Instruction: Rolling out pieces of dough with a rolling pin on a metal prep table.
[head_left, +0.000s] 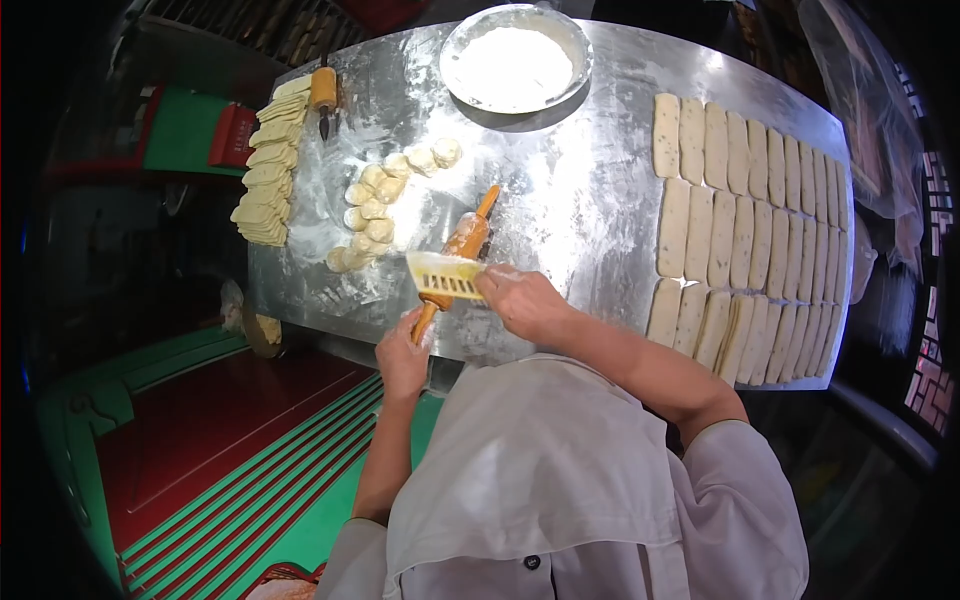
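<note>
My left hand (403, 355) grips the near handle of a wooden rolling pin (466, 237), which slants away from me over the floured steel table. In my right hand (525, 301) is a pale yellow plastic scraper (442, 274) with a row of slots. Its blade lies across the pin's barrel and hides part of it; whether the two touch, I cannot tell. Left of the pin, several small dough balls (379, 189) sit in a curved cluster on the flour.
A metal basin of flour (455, 81) stands at the table's far side. Rows of flat dough strips (716, 225) cover the right end. On the left are overlapping dough sheets (264, 195) and a second rolling pin (323, 90). The near table edge (330, 330) runs before my apron.
</note>
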